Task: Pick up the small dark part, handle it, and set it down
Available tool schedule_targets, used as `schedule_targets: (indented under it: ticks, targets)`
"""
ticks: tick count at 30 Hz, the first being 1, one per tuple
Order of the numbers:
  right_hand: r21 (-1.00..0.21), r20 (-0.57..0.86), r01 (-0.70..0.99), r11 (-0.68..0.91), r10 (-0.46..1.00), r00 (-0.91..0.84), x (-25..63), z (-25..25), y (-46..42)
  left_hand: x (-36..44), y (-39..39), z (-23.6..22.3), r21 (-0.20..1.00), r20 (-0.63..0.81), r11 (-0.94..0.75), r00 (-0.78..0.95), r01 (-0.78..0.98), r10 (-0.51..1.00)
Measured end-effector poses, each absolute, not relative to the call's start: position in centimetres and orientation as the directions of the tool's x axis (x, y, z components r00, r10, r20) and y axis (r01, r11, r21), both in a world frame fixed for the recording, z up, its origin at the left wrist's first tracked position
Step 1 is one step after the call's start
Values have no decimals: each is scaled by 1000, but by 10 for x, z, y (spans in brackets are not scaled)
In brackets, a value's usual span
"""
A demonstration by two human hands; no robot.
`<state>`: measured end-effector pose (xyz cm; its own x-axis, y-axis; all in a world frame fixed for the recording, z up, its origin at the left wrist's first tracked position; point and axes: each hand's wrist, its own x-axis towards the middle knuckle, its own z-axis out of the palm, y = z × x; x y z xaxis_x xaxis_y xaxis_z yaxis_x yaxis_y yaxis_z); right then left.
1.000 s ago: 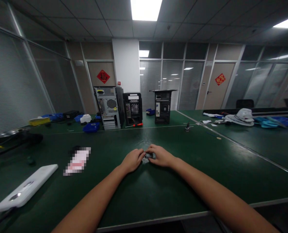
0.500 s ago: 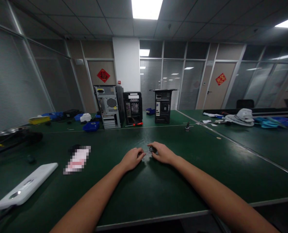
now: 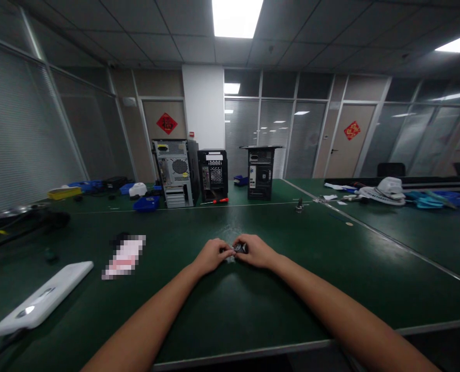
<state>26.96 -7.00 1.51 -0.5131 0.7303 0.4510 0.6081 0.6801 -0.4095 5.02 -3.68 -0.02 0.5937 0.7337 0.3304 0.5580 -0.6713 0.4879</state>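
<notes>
A small dark part with a metallic, rounded face [image 3: 240, 248] sits in the curl of my right hand [image 3: 256, 250], just above the green tabletop [image 3: 230, 310]. Its exact kind is too small to make out. My left hand [image 3: 213, 255] is closed in a pinch, its fingertips meeting the left side of that part and the tips of my right fingers. Whether a separate tiny piece is between the left fingers is hidden. Both forearms reach in from the bottom edge of the view.
Three computer cases, a grey one [image 3: 178, 173], a black one [image 3: 213, 175] and another black one [image 3: 260, 173], stand at the back. A screwdriver [image 3: 221, 200] lies before them. A small metal piece [image 3: 300, 205] stands right; a white device [image 3: 46, 297] lies left.
My hands have come together: the right has moved left, and the gap between the fingertips has closed. The dark part has moved left with my right hand. The view has tipped slightly upward.
</notes>
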Motion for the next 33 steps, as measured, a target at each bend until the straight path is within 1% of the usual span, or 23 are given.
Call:
schedule_targets:
  ticks: [6,11,13,15,18,21,23,24,26,28,30,33]
  targets:
    - [-394,457,608,689,721,-521,271,16,-71,53,-41,3,513,346,-673,589,533,730]
    - [-361,468,586,725,685,-559,275,19,-69,55,-41,3,504,332,-682,609,530,720]
    - [-341,469,616,711,696,-544,283,20,-64,54,-39,3,495,328,-676,604,545,727]
    - [-313,465,689,654,738,-489,298,22,-55,52,-37,2,488,334,-668,587,561,737]
    - [-248,459,848,468,828,-322,337,24,-42,45,-33,2,481,337,-649,559,590,758]
    - [-148,446,972,183,890,-99,393,25,-32,38,-28,1,470,329,-609,514,639,792]
    - [-107,440,994,-25,895,70,434,23,-30,34,-26,1,459,323,-573,474,678,819]
    - [-109,437,986,-126,885,162,454,20,-30,33,-25,1,453,320,-554,452,699,833]
    - [-153,411,942,-298,848,335,488,14,-31,31,-24,2,442,314,-516,412,734,855]
    - [-215,379,881,-421,796,472,514,6,-31,29,-24,2,437,306,-487,384,756,871]
    - [-259,350,837,-482,761,546,528,-1,-30,28,-25,3,440,299,-473,372,764,879]
    - [-294,328,815,-500,748,577,534,-6,-27,28,-26,4,446,282,-458,365,769,887]
